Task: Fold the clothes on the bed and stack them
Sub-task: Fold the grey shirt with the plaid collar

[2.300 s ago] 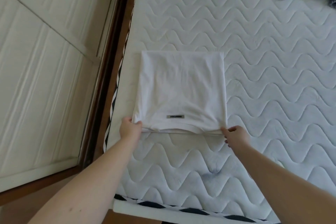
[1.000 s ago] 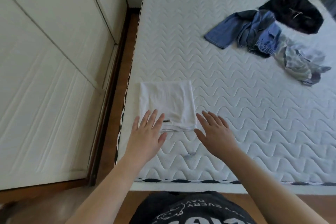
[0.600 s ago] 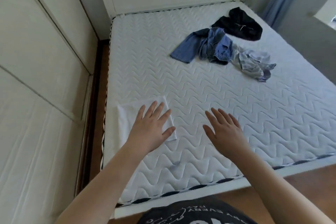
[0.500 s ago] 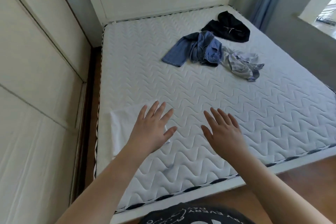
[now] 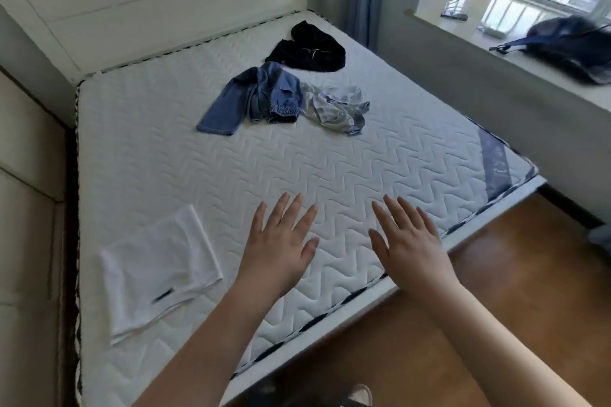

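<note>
Both hands, left hand (image 5: pixel 281 241) and right hand (image 5: pixel 408 243), hover spread and holding nothing over the white quilted mattress (image 5: pixel 330 168); folded white T-shirt (image 5: pixel 158 271) at nine o'clock.

Bed (image 5: pixel 330 175): white quilted cloth, matt, stitched in a zigzag relief. Folded white garment (image 5: pixel 158 268), at 8 o'clock: thin smooth cloth. Blue jeans (image 5: pixel 251 99), at 12 o'clock: coarse denim. Black garment (image 5: pixel 310 51) beyond them: soft dark matt cloth. Striped shirt (image 5: pixel 337 106), at 1 o'clock: light crumpled cloth. Headboard (image 5: pixel 165 3): smooth white painted panels. Floor (image 5: pixel 512 291), at 4 o'clock: glossy brown wood.
</note>
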`<action>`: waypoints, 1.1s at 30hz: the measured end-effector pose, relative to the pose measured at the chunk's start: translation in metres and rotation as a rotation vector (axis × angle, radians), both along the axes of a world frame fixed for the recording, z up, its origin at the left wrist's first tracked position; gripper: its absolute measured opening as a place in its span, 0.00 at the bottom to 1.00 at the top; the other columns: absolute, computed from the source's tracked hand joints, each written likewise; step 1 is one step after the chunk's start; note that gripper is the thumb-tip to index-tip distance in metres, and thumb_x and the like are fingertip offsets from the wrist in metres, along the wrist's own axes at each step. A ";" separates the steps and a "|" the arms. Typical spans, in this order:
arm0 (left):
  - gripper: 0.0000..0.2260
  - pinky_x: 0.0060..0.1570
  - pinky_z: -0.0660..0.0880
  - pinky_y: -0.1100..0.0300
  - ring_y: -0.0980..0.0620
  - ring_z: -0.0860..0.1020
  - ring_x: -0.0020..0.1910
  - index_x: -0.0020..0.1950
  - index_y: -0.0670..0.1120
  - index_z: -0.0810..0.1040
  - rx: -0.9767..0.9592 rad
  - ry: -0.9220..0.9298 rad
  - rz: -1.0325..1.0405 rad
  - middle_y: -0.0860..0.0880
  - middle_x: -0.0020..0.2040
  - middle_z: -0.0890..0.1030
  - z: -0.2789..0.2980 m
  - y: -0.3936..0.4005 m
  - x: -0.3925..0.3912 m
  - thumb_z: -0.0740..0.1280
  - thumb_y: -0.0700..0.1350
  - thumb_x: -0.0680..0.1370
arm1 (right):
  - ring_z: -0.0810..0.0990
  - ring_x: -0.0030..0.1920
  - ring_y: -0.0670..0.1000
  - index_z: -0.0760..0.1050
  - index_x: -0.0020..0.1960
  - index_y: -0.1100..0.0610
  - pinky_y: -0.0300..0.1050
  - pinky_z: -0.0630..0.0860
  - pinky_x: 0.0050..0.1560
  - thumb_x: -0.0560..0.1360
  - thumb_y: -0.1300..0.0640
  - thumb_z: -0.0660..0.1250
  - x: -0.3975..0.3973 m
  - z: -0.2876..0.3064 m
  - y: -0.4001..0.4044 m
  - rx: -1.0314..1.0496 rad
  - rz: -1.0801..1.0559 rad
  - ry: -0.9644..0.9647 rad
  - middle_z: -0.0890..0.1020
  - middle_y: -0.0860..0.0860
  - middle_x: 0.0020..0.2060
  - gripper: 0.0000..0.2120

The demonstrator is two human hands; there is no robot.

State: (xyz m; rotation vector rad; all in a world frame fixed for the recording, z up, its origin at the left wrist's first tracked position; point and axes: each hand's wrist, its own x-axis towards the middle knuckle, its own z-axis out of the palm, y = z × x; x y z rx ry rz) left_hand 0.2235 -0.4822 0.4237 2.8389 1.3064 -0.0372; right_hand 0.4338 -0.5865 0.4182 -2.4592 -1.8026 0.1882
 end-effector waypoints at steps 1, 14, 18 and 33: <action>0.27 0.71 0.29 0.50 0.53 0.38 0.78 0.79 0.59 0.44 0.005 0.007 -0.013 0.54 0.81 0.44 0.001 0.000 0.011 0.41 0.62 0.81 | 0.47 0.79 0.50 0.51 0.80 0.48 0.48 0.40 0.77 0.81 0.40 0.41 0.010 0.001 -0.005 0.014 -0.018 0.009 0.53 0.48 0.79 0.29; 0.31 0.72 0.31 0.50 0.53 0.37 0.78 0.79 0.60 0.42 0.021 0.095 -0.336 0.55 0.80 0.43 0.008 0.068 0.156 0.38 0.67 0.77 | 0.47 0.79 0.51 0.52 0.80 0.48 0.46 0.38 0.75 0.82 0.41 0.47 0.117 -0.010 -0.007 -0.002 -0.159 -0.003 0.54 0.49 0.79 0.28; 0.32 0.73 0.34 0.50 0.54 0.36 0.78 0.79 0.60 0.43 -0.007 0.031 -0.451 0.55 0.80 0.42 0.006 0.077 0.222 0.38 0.68 0.76 | 0.48 0.79 0.50 0.53 0.80 0.48 0.46 0.40 0.76 0.82 0.41 0.46 0.162 0.003 -0.012 0.036 -0.301 -0.037 0.55 0.48 0.79 0.27; 0.27 0.73 0.34 0.52 0.53 0.38 0.78 0.79 0.60 0.43 0.007 -0.007 -0.743 0.55 0.80 0.44 -0.005 0.020 0.490 0.43 0.64 0.81 | 0.45 0.78 0.48 0.54 0.79 0.47 0.46 0.39 0.75 0.81 0.40 0.47 0.373 -0.009 -0.109 0.113 -0.774 -0.015 0.54 0.46 0.79 0.27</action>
